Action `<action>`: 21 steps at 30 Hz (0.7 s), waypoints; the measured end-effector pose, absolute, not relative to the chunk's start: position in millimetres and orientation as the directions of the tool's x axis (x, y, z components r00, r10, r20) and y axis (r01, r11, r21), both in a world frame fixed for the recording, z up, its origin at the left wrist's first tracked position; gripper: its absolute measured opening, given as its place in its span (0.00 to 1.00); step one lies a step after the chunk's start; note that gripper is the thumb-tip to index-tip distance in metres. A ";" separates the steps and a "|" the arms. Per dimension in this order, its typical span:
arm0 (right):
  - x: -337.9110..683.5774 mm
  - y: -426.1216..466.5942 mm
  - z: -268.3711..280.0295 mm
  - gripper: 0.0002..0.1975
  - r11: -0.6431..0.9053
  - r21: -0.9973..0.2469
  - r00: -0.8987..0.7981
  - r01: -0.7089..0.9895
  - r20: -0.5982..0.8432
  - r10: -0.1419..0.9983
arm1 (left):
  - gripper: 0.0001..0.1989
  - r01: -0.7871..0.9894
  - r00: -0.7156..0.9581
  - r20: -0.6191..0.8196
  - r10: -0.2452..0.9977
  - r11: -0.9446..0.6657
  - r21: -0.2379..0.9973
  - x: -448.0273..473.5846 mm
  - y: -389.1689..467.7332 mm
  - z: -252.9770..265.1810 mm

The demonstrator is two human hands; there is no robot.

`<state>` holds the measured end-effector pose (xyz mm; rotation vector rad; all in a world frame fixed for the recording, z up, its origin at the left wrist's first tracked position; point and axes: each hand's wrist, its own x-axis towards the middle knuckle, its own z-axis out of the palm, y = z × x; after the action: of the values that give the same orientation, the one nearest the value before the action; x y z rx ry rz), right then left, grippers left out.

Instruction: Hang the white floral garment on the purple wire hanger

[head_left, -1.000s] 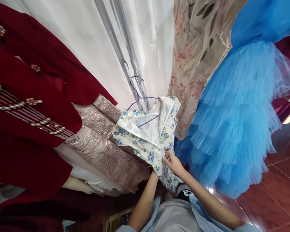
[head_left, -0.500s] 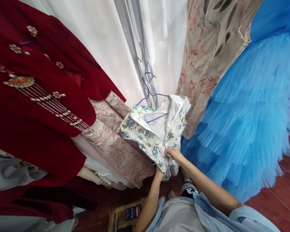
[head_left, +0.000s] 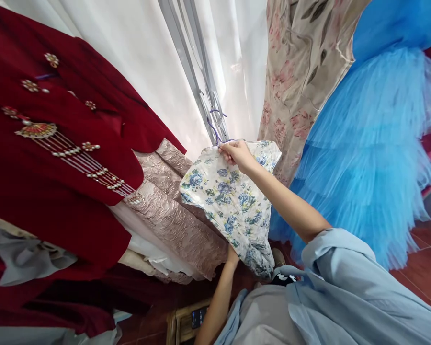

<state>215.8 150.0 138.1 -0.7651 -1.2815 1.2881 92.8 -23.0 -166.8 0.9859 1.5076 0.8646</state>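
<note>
Right hand [head_left: 237,152] pinches the floral blouse's [head_left: 230,201] collar at its purple hanger [head_left: 212,128]. Left hand, hidden beneath its hem, cannot be judged. Blouse hangs closed, not straightened.

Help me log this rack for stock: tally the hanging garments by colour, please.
Red with beaded trim: 1
Dusty pink brocade: 1
White with blue flowers, gripped at the top by the right hand: 1
Beige with pink flowers: 1
Blue tulle: 1
Total: 5
</note>
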 end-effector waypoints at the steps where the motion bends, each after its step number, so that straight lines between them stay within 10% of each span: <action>1: 217.9 145.6 134.2 0.13 0.203 -0.949 -0.204 -0.240 0.254 0.946 | 0.29 0.150 -0.189 -0.330 0.925 0.359 0.921 77.8 -15.6 -155.8; 5: 226.9 130.8 115.4 0.11 0.301 -0.940 -0.234 -0.163 0.333 0.914 | 0.29 0.485 -0.673 0.361 0.645 0.018 0.874 21.3 27.2 -63.1; 8: 228.3 125.0 106.7 0.10 0.393 -0.916 -0.215 -0.076 0.400 0.891 | 0.22 0.741 -0.353 0.808 0.472 -0.386 0.550 18.2 63.2 37.8; 13: 227.5 122.0 102.0 0.12 0.491 -0.871 -0.177 0.010 0.482 0.858 | 0.15 0.716 0.426 0.572 0.701 -0.648 0.260 71.3 111.3 155.8; 16: 229.5 125.2 102.0 0.15 0.496 -0.867 -0.134 0.047 0.486 0.863 | 0.13 0.706 0.501 0.428 0.752 -0.642 0.300 90.6 127.3 170.9; 21: 224.4 134.3 69.6 0.12 0.405 -0.908 -0.043 0.108 0.403 0.914 | 0.12 0.701 0.413 0.639 0.648 -0.675 0.231 95.0 135.7 164.6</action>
<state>224.4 134.3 69.6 -0.9646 -1.4749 0.8516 95.0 135.7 164.6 2.7015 1.2920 1.1685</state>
